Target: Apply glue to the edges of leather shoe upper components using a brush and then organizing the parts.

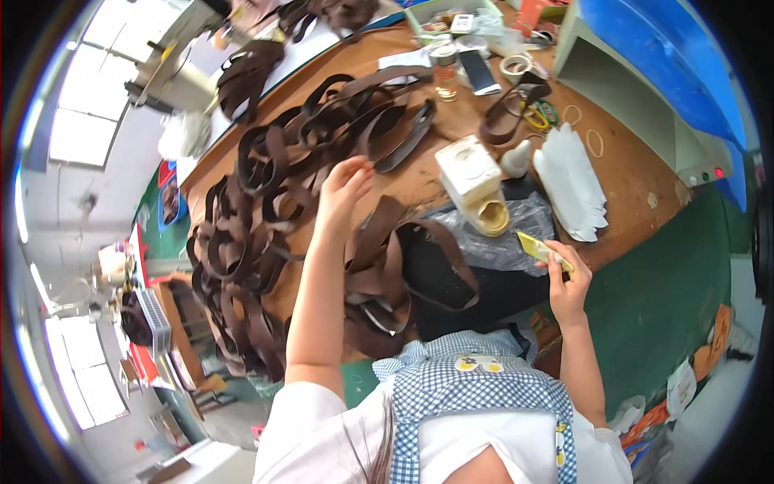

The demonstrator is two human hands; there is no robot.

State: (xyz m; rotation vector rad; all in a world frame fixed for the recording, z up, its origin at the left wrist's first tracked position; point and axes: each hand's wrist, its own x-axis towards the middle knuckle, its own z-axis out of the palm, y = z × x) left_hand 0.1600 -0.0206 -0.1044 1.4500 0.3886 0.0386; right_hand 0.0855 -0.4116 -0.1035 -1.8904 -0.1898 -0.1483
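My right hand [568, 282] grips a small flat yellow brush [542, 250], its tip pointing left toward a glue-stained white pot [470, 173] with a round yellowed mouth. My left hand [347, 189] is raised over the table, fingers apart and slightly bent. Its fingertips are close to the end of a dark looped strip [407, 141]; whether they touch it I cannot tell. A heap of brown looped strips [266, 177] spreads to the left of that arm. More brown strips [387, 258] lie between my arms, beside a black cloth-like piece [443, 302].
Clear plastic sheeting [528, 218] lies under the pot. White paper pieces [571, 181], a white bottle [516, 159], yellow-handled scissors [538, 114], a phone [480, 73] and a jar [444, 71] stand or lie beyond. A grey machine casing [621, 89] rises at the right.
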